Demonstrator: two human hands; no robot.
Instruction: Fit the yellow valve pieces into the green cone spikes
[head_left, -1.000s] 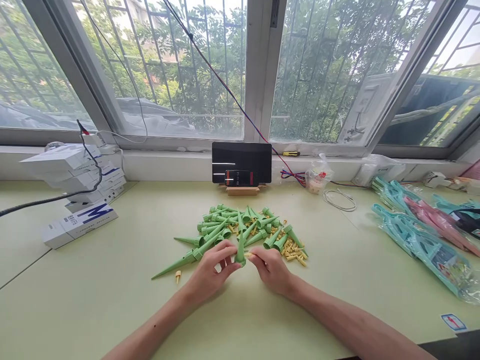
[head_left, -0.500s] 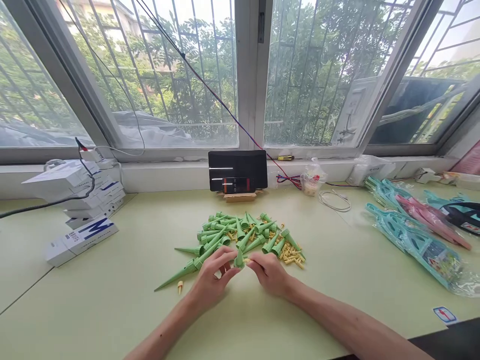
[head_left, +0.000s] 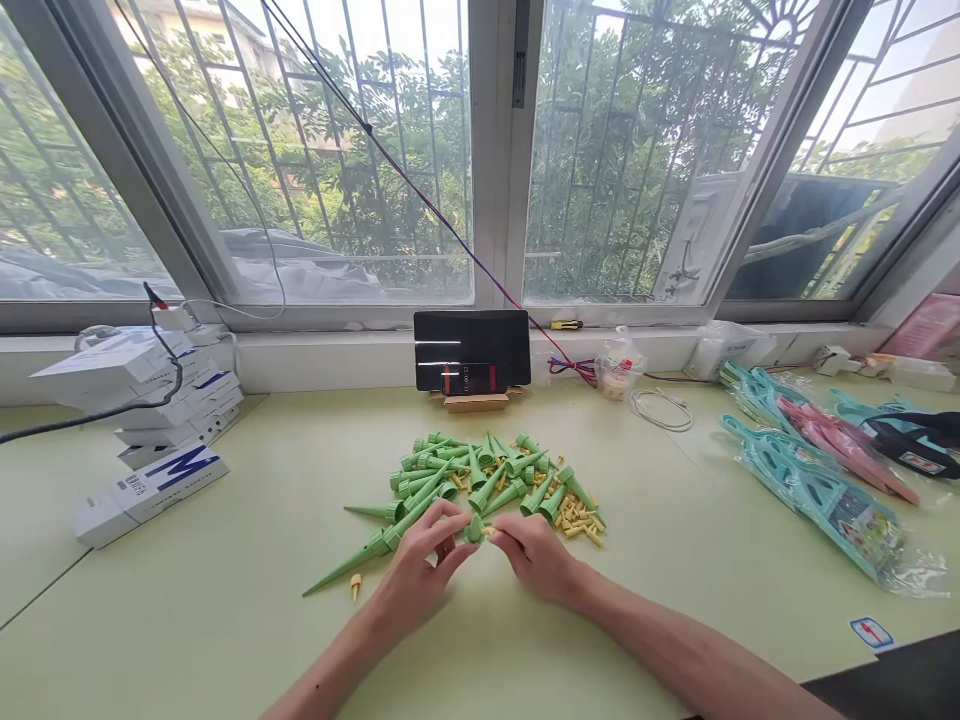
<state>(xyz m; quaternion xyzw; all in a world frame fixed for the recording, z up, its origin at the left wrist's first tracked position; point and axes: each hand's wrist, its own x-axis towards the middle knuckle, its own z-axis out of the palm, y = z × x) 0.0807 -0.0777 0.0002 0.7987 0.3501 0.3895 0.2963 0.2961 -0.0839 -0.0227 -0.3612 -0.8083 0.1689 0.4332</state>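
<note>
My left hand point(head_left: 429, 548) is closed, thumb and fingers pinching a green plastic watering spike point(head_left: 473, 529) over the table. My right hand point(head_left: 534, 552) pinches a small yellow plug point(head_left: 489, 532) against the side of that spike; fingers partly cover where they meet. Just beyond both hands lies a heap of green spikes point(head_left: 516, 491), ribbed caps on their wide ends. Loose yellow plugs point(head_left: 577, 520) are piled at the heap's right side. One more yellow plug point(head_left: 355, 584) lies alone, left of my left hand.
Behind the heap, a phone point(head_left: 471, 378) leans on a dark tablet point(head_left: 450, 340) by the window sill. White boxes point(head_left: 161, 485) are stacked at left. Bagged turquoise hangers point(head_left: 817, 500) lie at right, near a coiled white cable point(head_left: 661, 410). The pale green table point(head_left: 225, 620) spreads around.
The view has shifted slightly. Both hands keep their grips, and the green spike in my left hand appears tilted a little differently, still touching the yellow plug.
</note>
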